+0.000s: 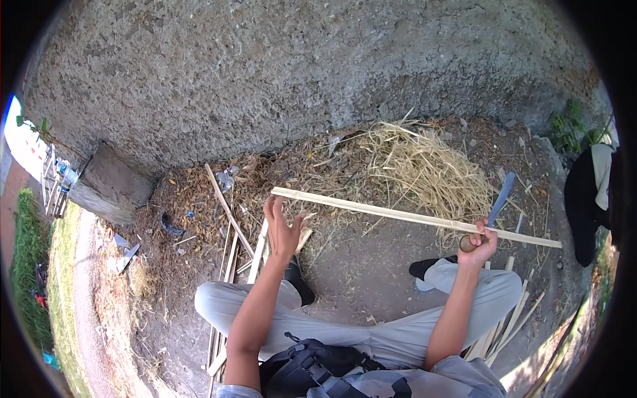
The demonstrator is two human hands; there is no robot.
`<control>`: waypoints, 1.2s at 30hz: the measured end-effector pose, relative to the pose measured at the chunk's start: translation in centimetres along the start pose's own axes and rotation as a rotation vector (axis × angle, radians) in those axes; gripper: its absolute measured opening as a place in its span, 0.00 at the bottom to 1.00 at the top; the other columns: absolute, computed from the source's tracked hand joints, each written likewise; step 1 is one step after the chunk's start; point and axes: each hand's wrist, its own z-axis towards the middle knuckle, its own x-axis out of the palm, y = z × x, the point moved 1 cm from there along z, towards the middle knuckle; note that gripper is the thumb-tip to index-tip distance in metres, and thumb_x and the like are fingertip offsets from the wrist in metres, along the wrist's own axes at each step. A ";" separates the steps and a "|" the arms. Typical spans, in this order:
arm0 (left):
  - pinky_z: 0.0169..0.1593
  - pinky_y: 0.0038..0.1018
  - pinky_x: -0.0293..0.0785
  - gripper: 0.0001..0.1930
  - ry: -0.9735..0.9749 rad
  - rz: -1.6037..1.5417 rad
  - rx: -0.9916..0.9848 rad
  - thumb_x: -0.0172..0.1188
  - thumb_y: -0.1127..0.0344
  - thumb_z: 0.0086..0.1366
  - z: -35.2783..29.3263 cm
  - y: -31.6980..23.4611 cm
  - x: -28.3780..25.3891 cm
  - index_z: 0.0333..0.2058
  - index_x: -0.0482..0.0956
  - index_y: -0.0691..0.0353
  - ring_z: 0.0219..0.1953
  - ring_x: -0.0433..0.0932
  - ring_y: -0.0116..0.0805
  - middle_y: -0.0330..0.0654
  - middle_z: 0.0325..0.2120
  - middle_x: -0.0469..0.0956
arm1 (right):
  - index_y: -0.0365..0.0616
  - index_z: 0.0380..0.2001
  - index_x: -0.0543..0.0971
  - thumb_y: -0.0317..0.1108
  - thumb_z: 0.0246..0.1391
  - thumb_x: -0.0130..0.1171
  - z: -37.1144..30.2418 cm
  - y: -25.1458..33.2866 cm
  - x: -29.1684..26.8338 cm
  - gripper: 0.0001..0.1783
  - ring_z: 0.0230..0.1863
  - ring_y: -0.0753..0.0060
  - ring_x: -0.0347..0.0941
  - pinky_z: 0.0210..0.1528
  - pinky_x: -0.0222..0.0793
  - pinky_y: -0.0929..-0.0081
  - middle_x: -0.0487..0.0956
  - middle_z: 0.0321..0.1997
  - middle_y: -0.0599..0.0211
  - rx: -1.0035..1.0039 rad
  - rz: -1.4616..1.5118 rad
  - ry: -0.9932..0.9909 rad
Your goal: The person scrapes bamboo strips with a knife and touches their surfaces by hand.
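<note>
A long pale bamboo strip (371, 209) lies slantwise in front of me, its left end higher than its right. My right hand (482, 247) is closed around a knife, and the strip passes at its fingers. The knife blade (502, 198) points up and away from me; its round wooden handle end (470, 243) shows at the hand's left side. My left hand (284, 232) is open just below the strip's left end, fingers spread and raised. I cannot tell whether its fingertips touch the strip.
A heap of thin shavings (431, 169) lies before a rough grey wall (298, 73). More bamboo strips (229, 219) lie by my left foot, others (514, 318) beside my right knee. A concrete block (113, 182) stands left. At far right is a black object (584, 205).
</note>
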 end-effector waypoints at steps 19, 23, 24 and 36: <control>0.53 0.38 0.62 0.18 0.051 0.101 0.171 0.66 0.69 0.50 1.9 -1.4 -1.8 0.42 0.78 0.58 0.51 0.70 0.43 0.41 0.41 0.76 | 0.43 0.37 0.66 0.29 0.46 0.49 -0.3 -0.1 0.1 0.12 0.13 0.86 0.55 0.14 0.58 0.88 0.67 0.23 0.71 0.010 0.002 -0.022; 0.51 0.36 0.64 0.08 0.029 0.030 0.186 0.64 0.72 0.50 1.9 -0.8 -1.8 0.32 0.81 0.60 0.45 0.74 0.40 0.39 0.35 0.79 | 0.42 0.37 0.66 0.29 0.46 0.49 -0.2 -0.1 -0.4 0.12 0.13 0.86 0.55 0.14 0.58 0.88 0.66 0.23 0.71 0.010 -0.001 -0.011; 0.50 0.35 0.64 0.06 0.026 0.011 0.188 0.64 0.73 0.50 2.0 -0.9 -1.9 0.29 0.81 0.60 0.42 0.75 0.39 0.38 0.33 0.79 | 0.42 0.37 0.66 0.29 0.46 0.49 -0.2 -0.1 -0.5 0.12 0.13 0.86 0.55 0.14 0.58 0.89 0.66 0.23 0.71 0.022 0.016 0.001; 0.45 0.32 0.69 0.09 -0.179 0.054 0.348 0.60 0.81 0.46 2.3 -2.3 -2.7 0.24 0.79 0.58 0.34 0.78 0.36 0.36 0.29 0.80 | 0.41 0.37 0.66 0.28 0.46 0.51 0.3 -0.3 -1.6 0.13 0.14 0.87 0.56 0.15 0.59 0.89 0.67 0.24 0.70 0.068 0.089 0.025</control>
